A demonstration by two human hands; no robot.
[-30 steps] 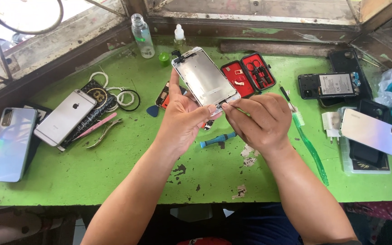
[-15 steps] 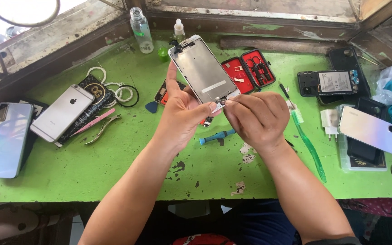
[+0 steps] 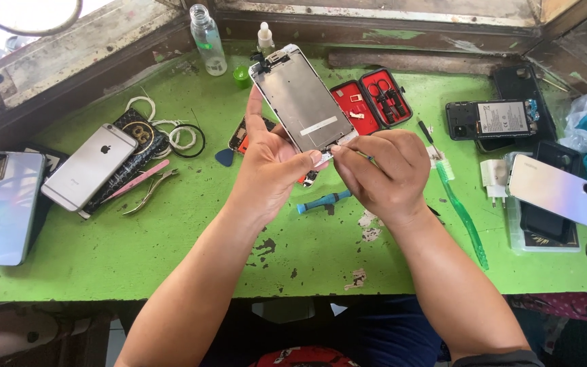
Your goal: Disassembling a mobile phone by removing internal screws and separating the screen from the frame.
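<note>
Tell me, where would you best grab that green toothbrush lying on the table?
Take the green toothbrush by the middle of its long handle, coming straight down from above. It lies flat on the green table, bristle end up near the white charger plug, so its slim sides are free for a pinch across the width. The right hand is nearest.

1. A green-painted workbench (image 3: 171, 251) with chipped, flaking patches fills the view.
2. A worn wooden window frame (image 3: 69, 75) runs along its far and left edges.
3. Bright daylight comes through the window (image 3: 8, 27) at upper left.
</note>
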